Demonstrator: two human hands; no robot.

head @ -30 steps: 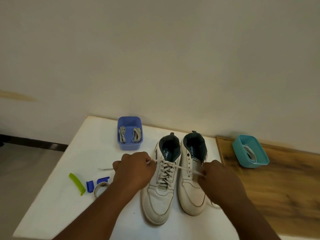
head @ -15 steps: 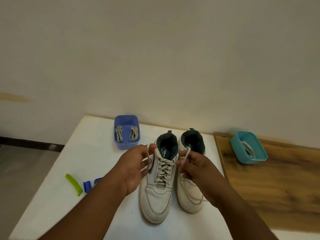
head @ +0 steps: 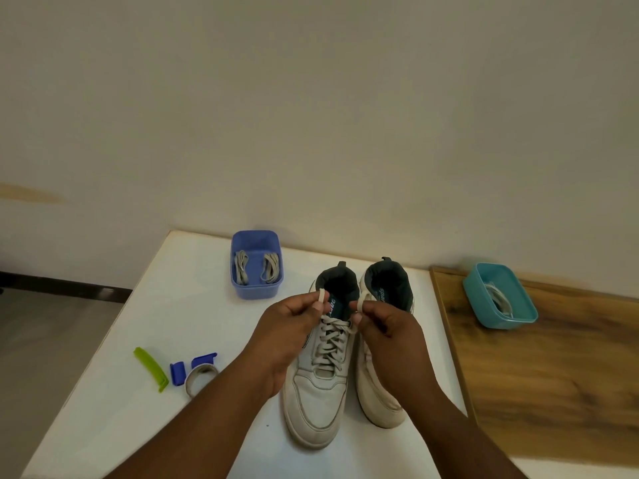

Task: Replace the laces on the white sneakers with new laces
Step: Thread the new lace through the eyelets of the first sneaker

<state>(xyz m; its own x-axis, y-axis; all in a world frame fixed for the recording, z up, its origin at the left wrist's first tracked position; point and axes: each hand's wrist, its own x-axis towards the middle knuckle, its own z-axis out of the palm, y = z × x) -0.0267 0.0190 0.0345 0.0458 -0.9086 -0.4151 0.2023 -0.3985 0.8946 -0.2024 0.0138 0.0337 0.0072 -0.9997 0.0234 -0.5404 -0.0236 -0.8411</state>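
Low in the centre of the frame, the left hand (head: 294, 323) and the right hand (head: 383, 323) each pinch one end of the lace (head: 332, 337) between thumb and fingertips, the ends held up just above the collar of the left-of-frame sneaker (head: 320, 385), which is laced to the top; the other sneaker (head: 378, 375) stands touching it on the right, its eyelets mostly hidden behind the right hand, so I cannot tell whether it is laced. The likely trouble from here is uneven tension — if one end is pulled harder than the other, the lace could slide through the top eyelets and leave one tail short, or the shoe could tip or drag across the white table (head: 138, 340), since nothing holds it down. A loosened pinch would let an end slip back through the eyelet. At upper centre-left of the table, the blue tub (head: 257, 292) holds two folded bundles of grey laces, side by side. At right of frame, on the wooden surface (head: 553, 375), the teal tub (head: 518, 316) holds a loose pale lace — probably a removed one, though that is a guess.
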